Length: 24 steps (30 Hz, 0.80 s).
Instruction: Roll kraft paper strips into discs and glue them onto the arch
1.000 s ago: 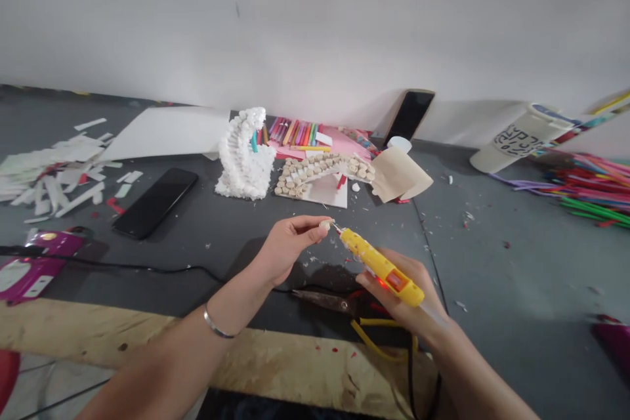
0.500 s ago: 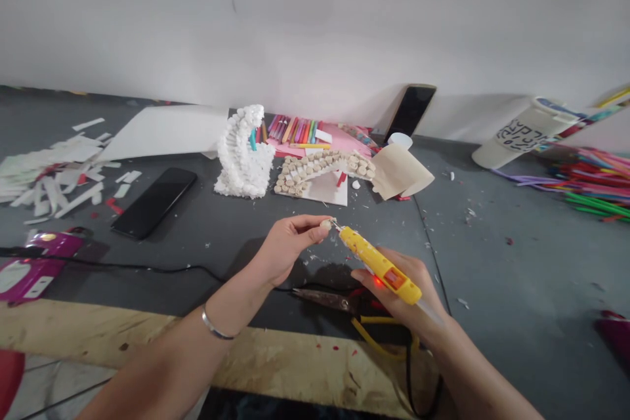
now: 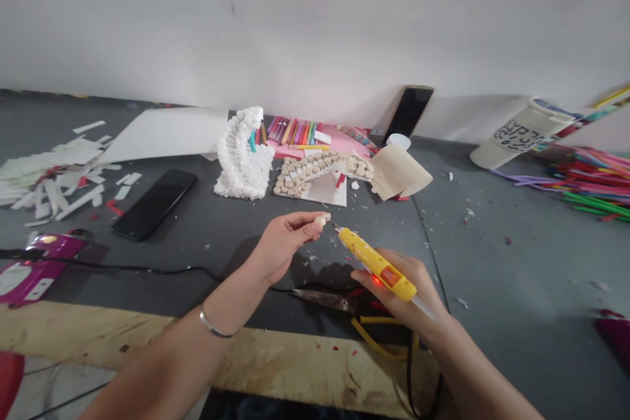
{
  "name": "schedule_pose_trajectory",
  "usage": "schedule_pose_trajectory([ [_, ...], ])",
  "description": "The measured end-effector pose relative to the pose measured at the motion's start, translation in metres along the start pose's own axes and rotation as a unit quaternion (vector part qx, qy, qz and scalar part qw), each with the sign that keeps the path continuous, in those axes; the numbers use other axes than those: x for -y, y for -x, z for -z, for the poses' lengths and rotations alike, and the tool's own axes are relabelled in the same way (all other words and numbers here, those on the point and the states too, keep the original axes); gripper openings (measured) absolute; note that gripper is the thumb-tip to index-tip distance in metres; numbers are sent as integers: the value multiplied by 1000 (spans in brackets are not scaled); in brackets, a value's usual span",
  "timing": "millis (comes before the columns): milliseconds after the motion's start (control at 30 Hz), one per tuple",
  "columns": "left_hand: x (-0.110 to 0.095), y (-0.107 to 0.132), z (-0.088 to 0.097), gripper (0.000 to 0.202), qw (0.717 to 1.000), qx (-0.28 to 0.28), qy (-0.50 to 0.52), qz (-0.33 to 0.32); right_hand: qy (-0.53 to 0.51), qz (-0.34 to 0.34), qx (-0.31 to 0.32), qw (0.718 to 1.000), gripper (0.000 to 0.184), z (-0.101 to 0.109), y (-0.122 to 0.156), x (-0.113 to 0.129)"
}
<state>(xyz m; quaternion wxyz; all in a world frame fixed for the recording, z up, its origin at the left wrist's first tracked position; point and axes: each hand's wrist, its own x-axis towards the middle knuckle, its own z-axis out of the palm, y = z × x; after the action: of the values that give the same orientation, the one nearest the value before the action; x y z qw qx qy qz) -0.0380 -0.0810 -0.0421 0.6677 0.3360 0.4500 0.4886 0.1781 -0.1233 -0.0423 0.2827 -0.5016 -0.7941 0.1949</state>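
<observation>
Between thumb and forefinger, my left hand [image 3: 288, 239] pinches a small cream paper roll [image 3: 322, 219]. My right hand [image 3: 401, 282] is wrapped round a yellow hot glue gun [image 3: 377, 262], its nozzle pointing up and left, a short gap from the roll. A red light glows under its body and a clear glue stick [image 3: 427, 308] sticks out of the back. Beyond my hands stands an arched model [image 3: 298, 174] covered in similar cream rolls on a white base. Scissors [image 3: 327, 300] lie beneath my hands on the dark table.
A white curled model [image 3: 241, 157], colored pens [image 3: 295, 131] and a brown paper piece [image 3: 401, 172] sit behind. White strips [image 3: 59, 184], a black phone [image 3: 155, 203] and a purple power box [image 3: 39, 268] with a black cable are left. Right are a tilted cup [image 3: 522, 134] and pipe cleaners [image 3: 598, 184].
My left hand has drawn slightly left with the paper roll, away from the nozzle. The glue gun has shifted a little to the left and a gap now shows between them.
</observation>
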Motion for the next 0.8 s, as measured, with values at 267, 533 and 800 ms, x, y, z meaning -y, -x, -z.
schedule_pose_trajectory([
  [267, -1, -2, 7, 33, 995, -45, -68, -64, 156, 26, -50, 986, 36, 37, 5, -22],
  [533, -1, 5, 5, 28, 952, -57, -228, -198, 276, -121, -13, 953, 41, 54, 31, -101],
  [800, -4, 6, 10, 19, 797, -50, -452, -397, 216, -75, -28, 973, 31, 75, 26, -70],
])
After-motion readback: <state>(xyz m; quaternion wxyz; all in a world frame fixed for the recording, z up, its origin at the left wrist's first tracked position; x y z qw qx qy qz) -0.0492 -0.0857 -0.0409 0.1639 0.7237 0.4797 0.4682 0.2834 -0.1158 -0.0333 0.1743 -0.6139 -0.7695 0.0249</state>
